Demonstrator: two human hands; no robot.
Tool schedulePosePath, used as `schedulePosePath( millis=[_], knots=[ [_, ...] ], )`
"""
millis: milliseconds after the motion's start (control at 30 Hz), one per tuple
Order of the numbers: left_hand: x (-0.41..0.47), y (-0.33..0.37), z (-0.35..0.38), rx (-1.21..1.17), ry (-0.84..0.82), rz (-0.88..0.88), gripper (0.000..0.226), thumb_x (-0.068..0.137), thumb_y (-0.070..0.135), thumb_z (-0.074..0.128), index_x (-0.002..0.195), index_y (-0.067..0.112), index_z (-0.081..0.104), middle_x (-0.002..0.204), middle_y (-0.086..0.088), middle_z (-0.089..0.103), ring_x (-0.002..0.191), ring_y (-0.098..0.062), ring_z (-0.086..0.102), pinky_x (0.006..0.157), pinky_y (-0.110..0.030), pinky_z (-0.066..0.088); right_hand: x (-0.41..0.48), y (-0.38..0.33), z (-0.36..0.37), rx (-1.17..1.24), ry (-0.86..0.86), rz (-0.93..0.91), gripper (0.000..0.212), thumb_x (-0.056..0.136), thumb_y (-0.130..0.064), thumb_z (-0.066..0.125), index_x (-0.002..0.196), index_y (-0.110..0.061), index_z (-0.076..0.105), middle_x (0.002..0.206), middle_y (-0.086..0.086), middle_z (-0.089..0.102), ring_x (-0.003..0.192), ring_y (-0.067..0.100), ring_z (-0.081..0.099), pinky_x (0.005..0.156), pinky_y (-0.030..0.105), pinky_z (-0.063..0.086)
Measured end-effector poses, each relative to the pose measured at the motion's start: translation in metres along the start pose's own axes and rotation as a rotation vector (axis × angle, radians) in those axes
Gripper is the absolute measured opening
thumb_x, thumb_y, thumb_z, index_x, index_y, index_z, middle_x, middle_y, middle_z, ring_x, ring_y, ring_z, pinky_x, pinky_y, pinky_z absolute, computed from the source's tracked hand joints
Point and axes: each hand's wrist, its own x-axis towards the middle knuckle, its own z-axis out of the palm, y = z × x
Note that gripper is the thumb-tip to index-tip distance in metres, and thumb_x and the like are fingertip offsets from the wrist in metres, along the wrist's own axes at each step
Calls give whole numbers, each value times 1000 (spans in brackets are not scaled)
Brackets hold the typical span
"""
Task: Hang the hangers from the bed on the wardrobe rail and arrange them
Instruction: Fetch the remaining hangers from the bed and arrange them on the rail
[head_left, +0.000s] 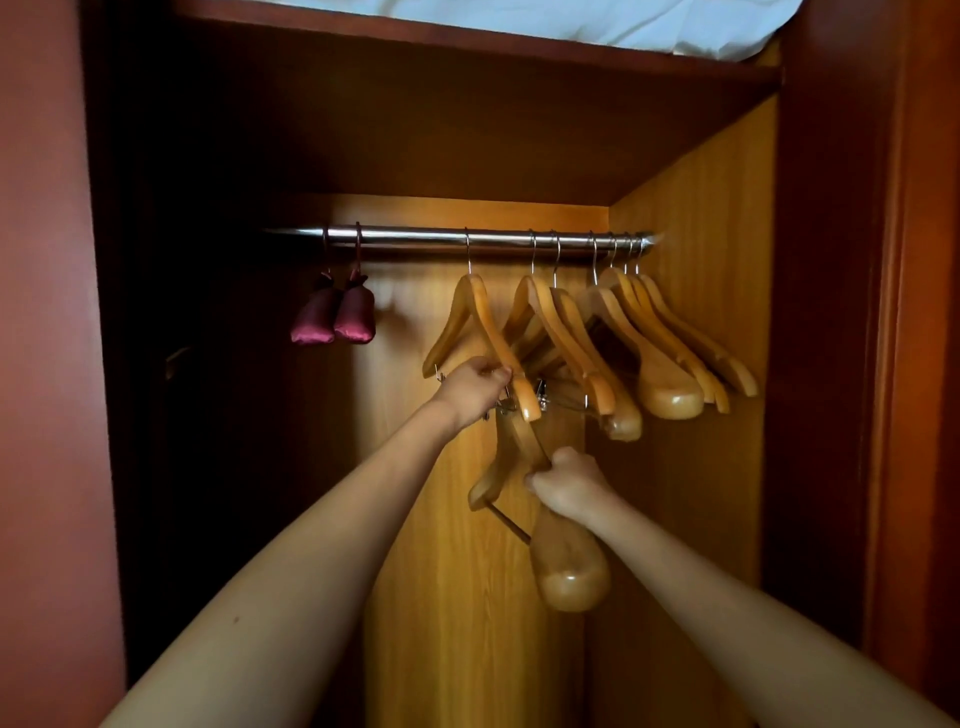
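Note:
A steel wardrobe rail (415, 236) runs across the open wardrobe. Several wooden hangers (649, 338) hang from its right half by metal hooks. My left hand (472, 387) grips the lower arm of the leftmost hung hanger (470, 317), near its metal clips. Below it, my right hand (569, 486) holds a loose wooden hanger (569, 564) by its neck. This hanger points downward, its thick shoulder end toward me, and its hook sits up near the left hand, partly hidden.
Two dark red sachets (332, 317) hang from the rail's left part. A shelf (467, 44) above carries white bedding (571, 21). The wardrobe's wooden side wall (701, 260) stands close on the right; the left of the wardrobe is dark.

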Motion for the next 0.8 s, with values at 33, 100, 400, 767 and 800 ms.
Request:
schedulePosePath(
  millis=[33, 100, 400, 767, 800],
  knots=[
    [-3, -2, -1, 5, -4, 5, 39, 100, 28, 39, 134, 11, 50, 109, -10, 58, 89, -24, 56, 61, -21, 42, -4, 0, 4, -2, -5, 14, 27, 88, -20, 54, 110, -4, 60, 115, 14, 62, 106, 30, 58, 78, 30, 44],
    [-12, -9, -3, 19, -16, 8, 38, 102, 19, 34, 134, 9, 50, 104, -10, 57, 74, -15, 49, 43, -8, 37, -15, 0, 14, -21, -22, 50, 30, 89, -20, 53, 112, -4, 60, 117, 15, 61, 110, 31, 57, 86, 32, 47],
    [-60, -65, -24, 183, -195, -238, 41, 97, 30, 44, 128, 3, 49, 120, -19, 58, 111, -34, 56, 80, -35, 46, -76, 4, 81, -59, -143, 153, 20, 77, -17, 64, 94, -7, 68, 98, 11, 68, 92, 26, 66, 61, 22, 45],
    [-89, -70, -57, 104, -241, -338, 25, 98, 32, 41, 94, 10, 52, 84, -6, 54, 62, -17, 49, 65, -28, 42, -100, -59, 72, 48, 32, 3, 28, 84, -21, 59, 60, -22, 44, 63, -7, 47, 56, 8, 45, 46, 21, 35],
    [-88, -66, -58, 83, -241, -329, 26, 98, 34, 41, 95, 11, 52, 84, -6, 55, 60, -16, 48, 62, -27, 40, -99, -66, 66, 65, 59, -18, 28, 85, -20, 59, 61, -22, 44, 63, -7, 47, 55, 6, 44, 44, 20, 33]
  ],
)
